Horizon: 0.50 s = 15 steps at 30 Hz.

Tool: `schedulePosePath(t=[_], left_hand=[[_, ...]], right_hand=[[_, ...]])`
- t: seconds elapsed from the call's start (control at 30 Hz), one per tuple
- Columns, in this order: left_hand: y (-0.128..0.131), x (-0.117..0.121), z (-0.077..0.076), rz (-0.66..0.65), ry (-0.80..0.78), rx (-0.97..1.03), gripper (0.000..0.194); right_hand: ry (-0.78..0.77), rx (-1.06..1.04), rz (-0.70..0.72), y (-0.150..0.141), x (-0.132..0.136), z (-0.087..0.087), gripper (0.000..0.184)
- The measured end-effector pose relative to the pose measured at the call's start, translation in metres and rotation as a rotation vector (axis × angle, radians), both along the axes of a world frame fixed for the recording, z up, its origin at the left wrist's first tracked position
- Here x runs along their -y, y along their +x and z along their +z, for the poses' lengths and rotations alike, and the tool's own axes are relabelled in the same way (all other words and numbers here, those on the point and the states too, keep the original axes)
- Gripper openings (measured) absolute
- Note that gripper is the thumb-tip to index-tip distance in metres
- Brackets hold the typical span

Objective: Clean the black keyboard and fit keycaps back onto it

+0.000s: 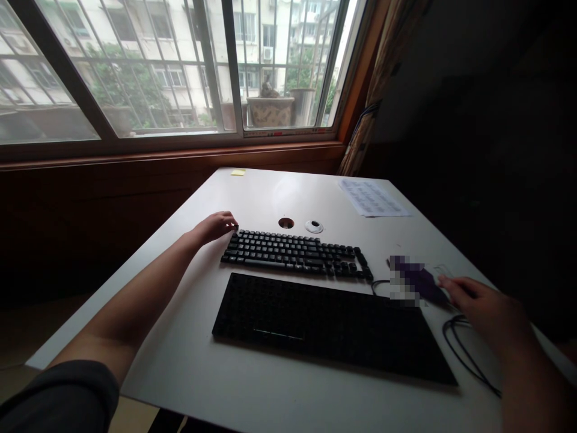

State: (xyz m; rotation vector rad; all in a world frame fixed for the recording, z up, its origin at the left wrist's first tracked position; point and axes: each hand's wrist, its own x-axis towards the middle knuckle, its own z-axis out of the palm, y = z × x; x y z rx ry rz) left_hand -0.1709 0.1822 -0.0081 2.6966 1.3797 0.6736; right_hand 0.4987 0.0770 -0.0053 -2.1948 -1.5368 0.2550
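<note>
At the far left end of a block of black keycaps (279, 249), my left hand (219, 225) has its fingers closed on the corner keycap (236, 227). The keycaps lie in rows on the desk in a keyboard's layout, with gaps at the right. In front of them is a black keyboard base (333, 328), too dark to show its switches clearly. My right hand (473, 300) pinches the near edge of a flat purple item (421, 284), partly blurred out, to the right of the keyboard base. The tips of the right fingers are only partly visible.
A black cable (464, 355) curves over the right side of the white desk (180, 367). Behind the keycaps are a round cable hole (286, 223) and its white cover (314, 227). Printed sheets (372, 198) and a yellow note (238, 172) lie toward the window.
</note>
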Motion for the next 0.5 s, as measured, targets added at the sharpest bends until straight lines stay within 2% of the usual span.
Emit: schedulePosePath(t=[0.5], left_hand=[[0.0029, -0.0019, -0.0034, 0.032, 0.023, -0.04, 0.019]], right_hand=[[-0.002, -0.024, 0.012, 0.0033, -0.0007, -0.0014, 0.05]])
